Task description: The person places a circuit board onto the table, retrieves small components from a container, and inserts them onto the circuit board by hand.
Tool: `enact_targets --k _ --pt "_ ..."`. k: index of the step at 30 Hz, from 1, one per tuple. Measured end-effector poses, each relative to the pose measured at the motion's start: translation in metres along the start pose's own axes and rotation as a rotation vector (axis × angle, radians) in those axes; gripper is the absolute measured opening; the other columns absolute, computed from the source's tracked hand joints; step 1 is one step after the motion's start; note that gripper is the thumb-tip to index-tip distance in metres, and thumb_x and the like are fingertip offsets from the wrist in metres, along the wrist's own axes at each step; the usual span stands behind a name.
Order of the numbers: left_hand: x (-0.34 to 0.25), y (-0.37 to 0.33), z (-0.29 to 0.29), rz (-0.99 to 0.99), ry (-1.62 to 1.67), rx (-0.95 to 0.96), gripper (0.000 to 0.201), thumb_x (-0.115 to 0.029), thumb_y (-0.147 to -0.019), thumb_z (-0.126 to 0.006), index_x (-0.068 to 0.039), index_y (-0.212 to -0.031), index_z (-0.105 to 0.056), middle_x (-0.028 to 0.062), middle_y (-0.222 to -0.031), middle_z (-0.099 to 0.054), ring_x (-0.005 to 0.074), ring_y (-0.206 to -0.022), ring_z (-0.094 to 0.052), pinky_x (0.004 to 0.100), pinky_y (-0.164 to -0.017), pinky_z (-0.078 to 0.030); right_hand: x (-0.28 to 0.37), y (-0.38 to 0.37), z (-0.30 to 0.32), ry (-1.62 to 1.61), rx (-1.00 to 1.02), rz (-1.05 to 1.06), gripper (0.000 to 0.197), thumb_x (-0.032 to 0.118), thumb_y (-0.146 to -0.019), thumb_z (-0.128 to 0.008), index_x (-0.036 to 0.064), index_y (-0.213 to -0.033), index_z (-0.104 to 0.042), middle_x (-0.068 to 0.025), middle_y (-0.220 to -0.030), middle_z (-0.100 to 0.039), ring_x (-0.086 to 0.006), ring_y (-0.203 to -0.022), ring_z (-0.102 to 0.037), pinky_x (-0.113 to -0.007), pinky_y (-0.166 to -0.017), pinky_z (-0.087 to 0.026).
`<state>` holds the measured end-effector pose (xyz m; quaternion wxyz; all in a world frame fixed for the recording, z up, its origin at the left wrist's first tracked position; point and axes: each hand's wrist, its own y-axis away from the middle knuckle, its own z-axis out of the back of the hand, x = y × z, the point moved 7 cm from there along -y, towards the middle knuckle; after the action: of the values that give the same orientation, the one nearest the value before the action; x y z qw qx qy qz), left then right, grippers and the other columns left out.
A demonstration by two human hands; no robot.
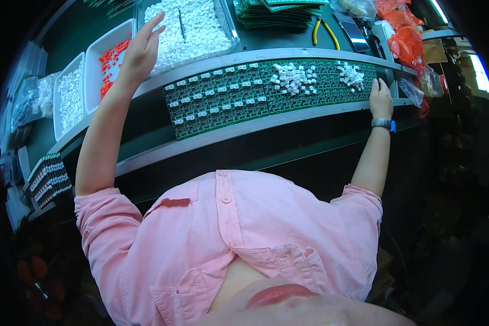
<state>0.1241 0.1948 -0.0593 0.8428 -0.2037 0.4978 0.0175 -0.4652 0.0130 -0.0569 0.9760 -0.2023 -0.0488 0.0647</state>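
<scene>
My left hand [141,51] is raised over the near left corner of a clear bin [231,43] heaped with small white connectors [198,32]. Its fingers stretch out, and nothing shows in them. Beneath me, green circuit board panels [223,100] lie end to end between two metal rails [288,113]. White connectors stand in rows on the left panel; two loose piles of white connectors [293,79] rest farther right. At the right end of the panels, my right hand [382,98] has its fingers curled close together by the board edge. What they grip, if anything, is hidden.
Left of the bin are a white tray [92,57] of red connectors and another tray [70,100] of white pieces. Stacked green boards [277,13], yellow-handled pliers [325,33] and a phone [351,31] lie behind the rail. Orange plastic bags [405,41] bunch at the far right.
</scene>
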Motion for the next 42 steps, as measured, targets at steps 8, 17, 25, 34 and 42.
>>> enact_targets --k 8,17,25,34,42 --pt "-0.068 0.043 -0.011 -0.238 -0.358 0.035 0.045 -0.004 -0.102 -0.042 -0.005 -0.146 -0.050 0.0149 -0.148 -0.052 0.0277 -0.138 -0.050 0.0368 -0.114 -0.039 0.018 0.007 0.000 -0.053 0.283 -0.101 0.055 0.049 -0.104 -0.042 0.0084 -0.137 -0.059 -0.0215 -0.131 -0.064 -0.0403 -0.120 -0.061 -0.048 -0.099 -0.048" --pt "-0.115 0.099 -0.067 -0.382 -0.559 0.299 0.054 -0.026 -0.099 -0.062 -0.009 -0.148 -0.046 0.0148 -0.157 -0.040 0.0336 -0.145 -0.039 0.0442 -0.117 -0.035 0.120 0.054 0.034 -0.153 0.331 0.157 0.046 0.042 -0.106 -0.046 0.0056 -0.129 -0.063 -0.0195 -0.122 -0.069 -0.0388 -0.111 -0.065 -0.046 -0.091 -0.053" --pt "-0.102 0.125 -0.094 -0.283 -0.721 0.484 0.077 -0.045 -0.092 -0.069 -0.010 -0.154 -0.039 0.0146 -0.162 -0.032 0.0327 -0.152 -0.025 0.0491 -0.123 -0.021 0.166 0.071 0.057 -0.149 0.228 0.355 0.036 0.033 -0.102 -0.057 0.0061 -0.124 -0.068 -0.0184 -0.112 -0.073 -0.0339 -0.101 -0.071 -0.043 -0.083 -0.057" --pt "-0.109 0.162 -0.085 -0.323 -0.647 0.451 0.069 -0.035 -0.085 -0.075 -0.014 -0.146 -0.050 0.0115 -0.158 -0.040 0.0316 -0.149 -0.034 0.0490 -0.120 -0.027 0.355 0.105 0.090 -0.767 0.058 1.033 0.020 0.008 -0.082 -0.077 0.0088 -0.102 -0.074 -0.0056 -0.092 -0.070 -0.0246 -0.083 -0.067 -0.036 -0.072 -0.055" --pt "-0.108 0.167 -0.058 -0.313 -0.572 0.232 0.040 -0.021 -0.081 -0.076 -0.013 -0.119 -0.069 0.0118 -0.139 -0.058 0.0308 -0.134 -0.052 0.0469 -0.108 -0.043 0.433 0.125 0.069 -0.752 0.176 1.189 0.018 0.016 -0.085 -0.076 0.0094 -0.102 -0.075 -0.0040 -0.092 -0.069 -0.0240 -0.083 -0.066 -0.035 -0.071 -0.054"
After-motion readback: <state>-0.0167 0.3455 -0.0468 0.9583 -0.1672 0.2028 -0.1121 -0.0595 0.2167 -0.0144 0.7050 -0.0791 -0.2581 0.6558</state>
